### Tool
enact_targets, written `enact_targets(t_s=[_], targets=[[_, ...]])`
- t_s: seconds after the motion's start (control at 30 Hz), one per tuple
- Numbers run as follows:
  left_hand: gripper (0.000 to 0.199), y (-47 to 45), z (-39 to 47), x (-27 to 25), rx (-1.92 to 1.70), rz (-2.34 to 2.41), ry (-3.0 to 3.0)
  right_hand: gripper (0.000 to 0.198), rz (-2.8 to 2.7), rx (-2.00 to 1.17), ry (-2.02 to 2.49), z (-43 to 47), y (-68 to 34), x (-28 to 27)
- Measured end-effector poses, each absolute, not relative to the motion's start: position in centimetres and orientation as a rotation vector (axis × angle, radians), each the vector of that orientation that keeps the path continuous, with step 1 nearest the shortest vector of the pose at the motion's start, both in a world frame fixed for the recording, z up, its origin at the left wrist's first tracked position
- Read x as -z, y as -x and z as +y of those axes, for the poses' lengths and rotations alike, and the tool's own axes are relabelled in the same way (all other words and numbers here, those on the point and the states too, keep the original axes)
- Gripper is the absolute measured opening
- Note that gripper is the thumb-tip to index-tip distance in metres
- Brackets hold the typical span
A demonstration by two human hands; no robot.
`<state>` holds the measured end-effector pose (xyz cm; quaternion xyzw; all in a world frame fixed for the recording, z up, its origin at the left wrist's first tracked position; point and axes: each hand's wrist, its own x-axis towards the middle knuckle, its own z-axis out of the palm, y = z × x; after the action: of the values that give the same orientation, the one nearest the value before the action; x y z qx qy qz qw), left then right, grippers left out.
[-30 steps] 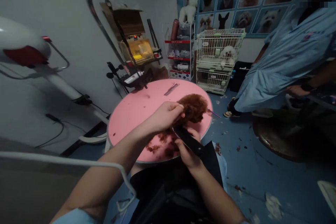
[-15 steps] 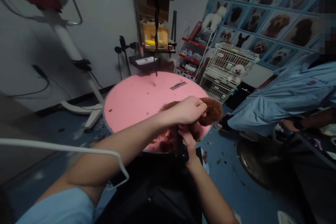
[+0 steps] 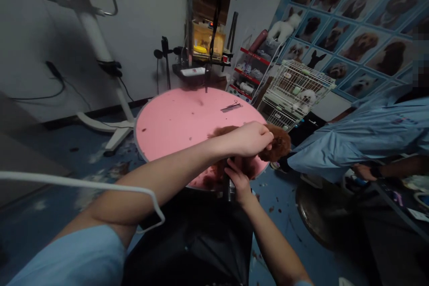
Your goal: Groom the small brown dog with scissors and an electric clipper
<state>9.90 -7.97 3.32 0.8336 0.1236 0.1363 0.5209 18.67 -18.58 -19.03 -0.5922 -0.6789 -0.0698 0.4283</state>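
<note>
A small brown curly-haired dog (image 3: 279, 145) is at the near right of the round pink grooming table (image 3: 164, 120), its head toward the right edge. Across its body reaches my left arm. My left hand (image 3: 256, 138) is closed on the dog by the head; just what the fingertips pinch is hidden. Below it, my right hand (image 3: 239, 183) wraps round a dark hair clipper (image 3: 229, 190), held close against the dog's underside. The clipper's head is hidden by my left forearm and the fur. Brown clippings lie around on the table.
Scissors and a comb (image 3: 232, 106) lie on the table's far side. A black strap (image 3: 214, 31) hangs above it. A wire cage (image 3: 298, 85) with a white dog stands behind. At right is a person in blue (image 3: 362, 129). A white stand (image 3: 97, 44) rises at left.
The view has shifted slightly. My left hand keeps its hold on the dog, and my right hand stays on the clipper beneath, its fingers slightly more spread.
</note>
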Motion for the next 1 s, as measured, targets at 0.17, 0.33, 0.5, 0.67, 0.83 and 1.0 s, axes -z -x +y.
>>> enact_targets(t_s=[0.17,0.33,0.5,0.67,0.83,1.0], targets=[[0.023,-9.5,-8.1,-3.5,-0.193,0.27,-1.928,0.032,-1.768,0.52,1.317,-21.8,-19.9,19.0],[0.021,-9.4,-8.2,-4.0,-0.215,0.287,-1.976,0.033,-1.889,0.592,1.324,-19.6,-21.6,18.5],[0.022,-9.1,-8.1,-3.9,-0.21,0.3,-1.96,0.035,-1.971,0.526,1.376,-19.9,-21.3,18.6],[0.022,-8.7,-8.3,-4.0,-0.165,0.278,-1.865,0.034,-1.962,0.66,1.314,-21.5,-21.4,17.9],[0.027,-8.9,-8.2,-3.9,-0.231,0.301,-1.803,0.03,-1.985,0.569,1.384,-20.2,-22.0,18.0],[0.03,-8.6,-8.0,-3.8,-0.241,0.284,-1.837,0.036,-1.848,0.322,1.598,-20.3,-19.1,17.5]])
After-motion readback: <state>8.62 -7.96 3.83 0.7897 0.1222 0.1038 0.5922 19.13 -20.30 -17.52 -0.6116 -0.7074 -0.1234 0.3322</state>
